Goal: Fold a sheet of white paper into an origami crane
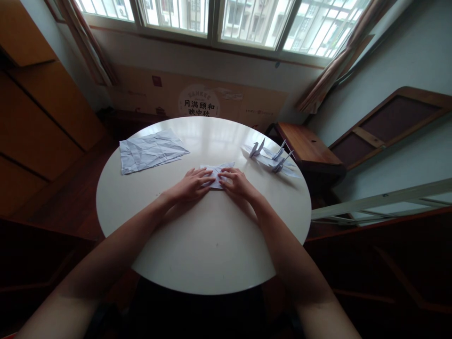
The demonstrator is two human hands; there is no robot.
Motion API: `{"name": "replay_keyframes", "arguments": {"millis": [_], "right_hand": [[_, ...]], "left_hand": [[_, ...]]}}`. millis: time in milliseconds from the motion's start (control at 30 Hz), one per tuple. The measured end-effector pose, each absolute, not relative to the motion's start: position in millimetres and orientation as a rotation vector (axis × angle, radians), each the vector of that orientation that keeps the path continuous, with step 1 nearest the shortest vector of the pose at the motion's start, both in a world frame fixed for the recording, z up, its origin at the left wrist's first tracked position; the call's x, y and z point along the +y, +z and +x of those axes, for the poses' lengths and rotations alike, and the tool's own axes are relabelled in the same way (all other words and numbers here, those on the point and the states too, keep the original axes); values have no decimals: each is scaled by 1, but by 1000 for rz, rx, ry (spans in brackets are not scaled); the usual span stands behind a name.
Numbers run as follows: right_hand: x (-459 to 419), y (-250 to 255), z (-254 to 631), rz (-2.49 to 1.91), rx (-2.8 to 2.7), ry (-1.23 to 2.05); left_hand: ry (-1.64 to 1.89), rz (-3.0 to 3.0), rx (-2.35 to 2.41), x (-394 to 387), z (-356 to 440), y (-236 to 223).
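Observation:
A small folded sheet of white paper (216,181) lies flat near the middle of the round white table (212,245). From the left, my left hand (192,182) rests on its edge with fingers stretched out. My right hand (236,181) lies over the right part of the paper, its fingers also extended and pressing down. The fingertips nearly meet, and both hands cover much of the sheet. Several folded paper cranes (277,157) stand toward the right rim of the table. Creased, unfolded paper sheets (150,153) lie at the back left.
A wooden desk (307,146) stands behind the table to the right, with a wood-framed panel (384,122) leaning near the wall. Wooden cabinets (42,113) fill the left side. A printed cardboard sheet (141,94) is below the barred windows (247,23).

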State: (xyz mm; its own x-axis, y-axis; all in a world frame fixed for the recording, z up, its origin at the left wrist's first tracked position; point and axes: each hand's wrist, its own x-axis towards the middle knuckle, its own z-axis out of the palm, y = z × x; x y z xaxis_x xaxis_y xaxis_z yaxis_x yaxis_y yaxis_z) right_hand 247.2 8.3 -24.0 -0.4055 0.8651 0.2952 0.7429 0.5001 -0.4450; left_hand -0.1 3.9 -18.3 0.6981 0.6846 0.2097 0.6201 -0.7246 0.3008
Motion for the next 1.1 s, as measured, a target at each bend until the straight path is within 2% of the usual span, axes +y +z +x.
{"name": "replay_keyframes", "arguments": {"millis": [233, 700, 1100], "right_hand": [[4, -19, 247, -1205, -2242, 380], [11, -18, 249, -1173, -2121, 557], [1, -15, 238, -1475, -2077, 254]], "left_hand": [[746, 2649, 1029, 7, -1, -12], [749, 2524, 1151, 14, -4, -14], [692, 2406, 1118, 18, -6, -16]]}}
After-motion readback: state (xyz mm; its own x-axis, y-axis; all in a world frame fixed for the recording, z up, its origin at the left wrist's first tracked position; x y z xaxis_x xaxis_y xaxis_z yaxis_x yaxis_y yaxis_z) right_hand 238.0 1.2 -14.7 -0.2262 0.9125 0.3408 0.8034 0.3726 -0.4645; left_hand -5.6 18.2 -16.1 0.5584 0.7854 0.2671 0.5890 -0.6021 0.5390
